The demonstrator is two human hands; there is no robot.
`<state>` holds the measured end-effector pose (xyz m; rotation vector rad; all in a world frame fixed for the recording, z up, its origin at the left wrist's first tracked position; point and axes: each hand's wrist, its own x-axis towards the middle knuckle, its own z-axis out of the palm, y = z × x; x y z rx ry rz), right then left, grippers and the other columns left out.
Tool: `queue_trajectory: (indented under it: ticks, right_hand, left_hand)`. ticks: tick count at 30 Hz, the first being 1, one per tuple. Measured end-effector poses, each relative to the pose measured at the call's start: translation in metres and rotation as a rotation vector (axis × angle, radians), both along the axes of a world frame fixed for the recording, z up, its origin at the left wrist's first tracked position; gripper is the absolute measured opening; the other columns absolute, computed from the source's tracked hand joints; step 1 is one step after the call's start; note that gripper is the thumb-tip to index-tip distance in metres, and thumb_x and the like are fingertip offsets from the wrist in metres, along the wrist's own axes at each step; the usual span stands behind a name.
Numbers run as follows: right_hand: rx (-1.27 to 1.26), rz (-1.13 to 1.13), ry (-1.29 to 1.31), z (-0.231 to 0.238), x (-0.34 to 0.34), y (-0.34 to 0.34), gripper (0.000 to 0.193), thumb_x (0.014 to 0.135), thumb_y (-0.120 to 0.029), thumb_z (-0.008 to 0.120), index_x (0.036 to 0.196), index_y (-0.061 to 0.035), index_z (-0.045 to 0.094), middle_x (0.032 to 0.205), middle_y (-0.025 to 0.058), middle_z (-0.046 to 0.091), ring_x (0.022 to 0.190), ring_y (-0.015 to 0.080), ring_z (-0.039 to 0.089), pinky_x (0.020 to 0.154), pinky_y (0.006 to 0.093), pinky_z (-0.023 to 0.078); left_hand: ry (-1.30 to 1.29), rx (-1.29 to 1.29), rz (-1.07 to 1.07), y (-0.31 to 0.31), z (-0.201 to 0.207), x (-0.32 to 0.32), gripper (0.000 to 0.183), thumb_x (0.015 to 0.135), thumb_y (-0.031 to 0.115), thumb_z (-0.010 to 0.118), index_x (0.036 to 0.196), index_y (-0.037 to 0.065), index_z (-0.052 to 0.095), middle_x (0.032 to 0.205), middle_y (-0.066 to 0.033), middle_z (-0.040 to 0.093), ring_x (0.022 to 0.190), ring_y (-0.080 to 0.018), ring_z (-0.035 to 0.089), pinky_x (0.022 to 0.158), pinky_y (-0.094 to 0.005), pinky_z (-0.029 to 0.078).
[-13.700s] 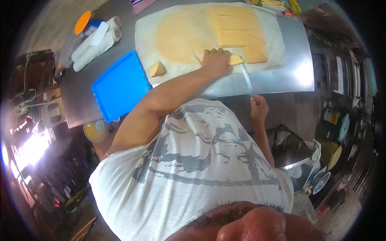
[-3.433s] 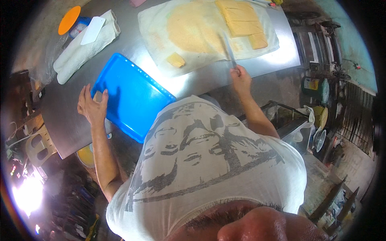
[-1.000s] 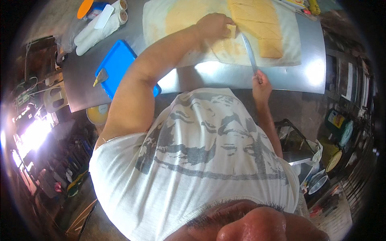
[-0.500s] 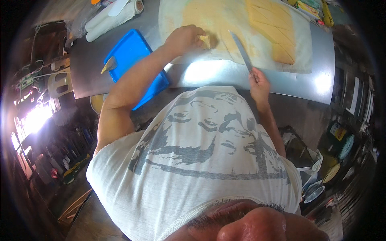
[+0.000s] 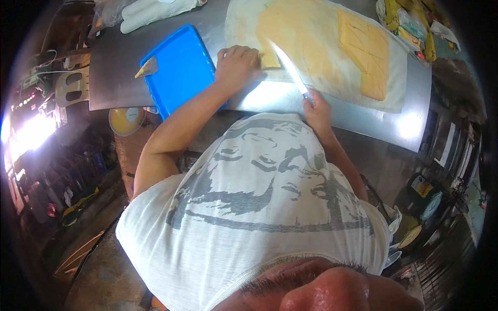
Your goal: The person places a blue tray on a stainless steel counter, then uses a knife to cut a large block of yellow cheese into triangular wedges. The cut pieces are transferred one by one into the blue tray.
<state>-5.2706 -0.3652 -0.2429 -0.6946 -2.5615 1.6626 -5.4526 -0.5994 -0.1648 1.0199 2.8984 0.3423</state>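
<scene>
My right hand (image 5: 318,108) is closed around the handle of a long knife (image 5: 288,66), its blade slanting up and left over the pale cloth (image 5: 321,96). Left of the blade lies a small piece of yellow sponge cake (image 5: 270,58) at the cloth's near edge. My left hand (image 5: 237,65) has its fingers curled against that piece's left side; its fingertips are partly hidden. Farther right on the cloth rests a larger slab of yellow sponge cake (image 5: 369,54), scored with diagonal and cross cuts. Yellow crumb residue stains the cloth between the pieces.
A blue tray (image 5: 179,67) stands left of my left arm, with a wedge-shaped, brown-and-yellow piece (image 5: 148,68) on its left rim. A rolled white cloth (image 5: 155,14) lies behind it. Colourful packages (image 5: 410,26) sit at the far right of the metal table (image 5: 116,72).
The cake piece, earlier standing in my left fingers, now lies flatter on the cloth. The knife has come closer to it. The whole view has shifted slightly.
</scene>
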Motion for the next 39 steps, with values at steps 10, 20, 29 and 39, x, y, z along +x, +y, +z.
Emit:
queue_trajectory:
  ticks: [10,20,29,39]
  right_hand:
    - [-0.050,-0.211,0.011,-0.019,0.006,-0.001,0.036,0.094,-0.007,0.065,0.129,-0.0036,0.061,0.106,0.0132,0.073,0.094,0.0227,0.071,0.083,0.0353,0.056]
    - [-0.110,-0.677,-0.120,-0.023,0.068,0.076,0.039,0.091,-0.006,0.064,0.129,0.0017,0.060,0.102,0.0109,0.069,0.075,0.0181,0.067,0.065,0.0310,0.056]
    - [-0.217,-0.773,0.027,-0.066,0.064,0.087,0.032,0.088,0.000,0.068,0.119,0.0015,0.066,0.098,0.0124,0.074,0.087,0.0177,0.070,0.079,0.0317,0.055]
    - [-0.236,-0.716,0.111,-0.047,0.045,0.095,0.034,0.090,0.002,0.067,0.123,0.0042,0.065,0.097,0.0079,0.072,0.087,0.0131,0.066,0.078,0.0282,0.053]
  left_hand:
    - [-0.023,0.134,0.094,-0.023,-0.002,-0.002,0.059,0.083,0.049,0.077,0.129,0.014,0.066,0.130,-0.0099,0.065,0.126,-0.0302,0.056,0.107,-0.0478,0.034]
    - [-0.007,0.150,-0.270,0.132,0.006,-0.041,0.037,0.089,0.040,0.067,0.117,0.016,0.073,0.121,-0.0056,0.070,0.120,-0.0271,0.058,0.102,-0.0474,0.036]
    - [-0.062,-0.066,-0.456,0.246,-0.016,-0.026,0.039,0.090,0.034,0.067,0.125,0.016,0.070,0.124,-0.0049,0.068,0.122,-0.0262,0.056,0.102,-0.0451,0.037]
    - [0.076,-0.084,-0.560,0.313,-0.056,-0.020,0.063,0.088,0.028,0.072,0.146,0.019,0.049,0.143,-0.0018,0.053,0.134,-0.0238,0.045,0.106,-0.0443,0.034]
